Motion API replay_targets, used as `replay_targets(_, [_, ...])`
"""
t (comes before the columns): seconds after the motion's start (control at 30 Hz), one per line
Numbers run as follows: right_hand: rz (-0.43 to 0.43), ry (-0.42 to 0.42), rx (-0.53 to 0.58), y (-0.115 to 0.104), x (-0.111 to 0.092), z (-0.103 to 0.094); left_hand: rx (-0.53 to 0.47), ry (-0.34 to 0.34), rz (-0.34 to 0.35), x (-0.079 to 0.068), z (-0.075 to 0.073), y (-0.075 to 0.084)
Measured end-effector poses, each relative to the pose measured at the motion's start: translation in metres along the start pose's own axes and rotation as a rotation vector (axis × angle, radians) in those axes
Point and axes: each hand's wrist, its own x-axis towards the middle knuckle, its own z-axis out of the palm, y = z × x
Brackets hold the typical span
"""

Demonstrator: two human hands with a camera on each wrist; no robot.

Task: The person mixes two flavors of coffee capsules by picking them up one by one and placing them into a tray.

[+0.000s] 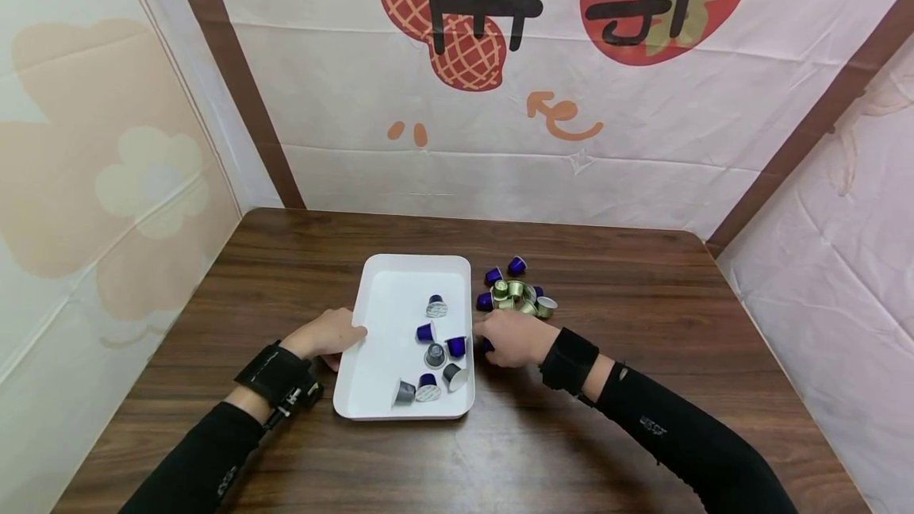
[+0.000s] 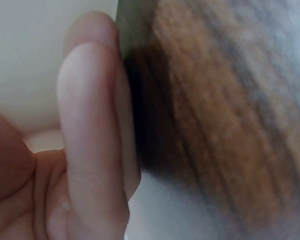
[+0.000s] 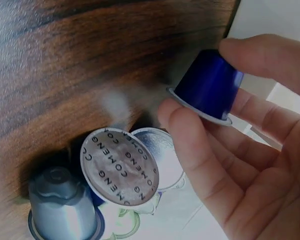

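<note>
My left hand [image 1: 324, 335] grips the left rim of a white tray [image 1: 378, 284], thumb over the edge. The left wrist view shows its fingers [image 2: 92, 130] close up against a pale surface. Just off the tray's right side, my right hand [image 1: 517, 338] pinches a dark blue coffee capsule [image 3: 210, 87] between thumb and fingertips, its foil rim facing down. Several blue and grey capsules lie in the tray, including a blue capsule [image 1: 456, 347] by the right wall and a grey capsule [image 1: 405, 393] near the front.
Beyond my right hand is a pile of green capsules [image 1: 514, 289], with several blue ones such as a blue capsule [image 1: 517, 266] around it. Everything stands on a brown wooden table [image 1: 607, 276], with a printed cloth [image 1: 485, 173] hanging behind.
</note>
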Motion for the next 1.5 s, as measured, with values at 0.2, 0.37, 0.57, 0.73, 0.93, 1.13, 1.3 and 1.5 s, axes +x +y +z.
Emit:
replay_targets(0.2, [-0.02, 0.05, 0.029, 0.004, -0.005, -0.005, 0.001, 0.002, -0.002, 0.001, 0.0, 0.0])
replay_targets(0.37, [-0.055, 0.097, 0.025, 0.006, -0.009, -0.011, -0.004, 0.0, 0.0, 0.002, 0.0, -0.001])
replay_targets(0.57, [-0.043, 0.132, 0.036, 0.002, -0.011, -0.022, -0.003, 0.004, 0.001, 0.002, 0.001, -0.001])
replay_targets(0.73, [-0.072, 0.182, 0.029, -0.008, -0.011, -0.034, 0.007, 0.009, 0.001, 0.002, 0.002, -0.001])
replay_targets(0.93, [-0.134, 0.182, 0.012, -0.022, -0.005, -0.042, 0.005, 0.005, 0.0, 0.002, 0.002, -0.002])
replay_targets(1.13, [-0.168, 0.14, 0.006, -0.036, 0.006, -0.045, 0.006, 0.011, 0.003, 0.003, 0.003, -0.003])
replay_targets(1.3, [-0.192, 0.093, -0.017, -0.052, 0.017, -0.045, 0.0, 0.007, -0.001, 0.002, 0.002, -0.003])
replay_targets(1.5, [-0.175, 0.015, -0.004, -0.07, 0.029, -0.049, 0.007, 0.001, -0.004, 0.004, 0.002, -0.002])
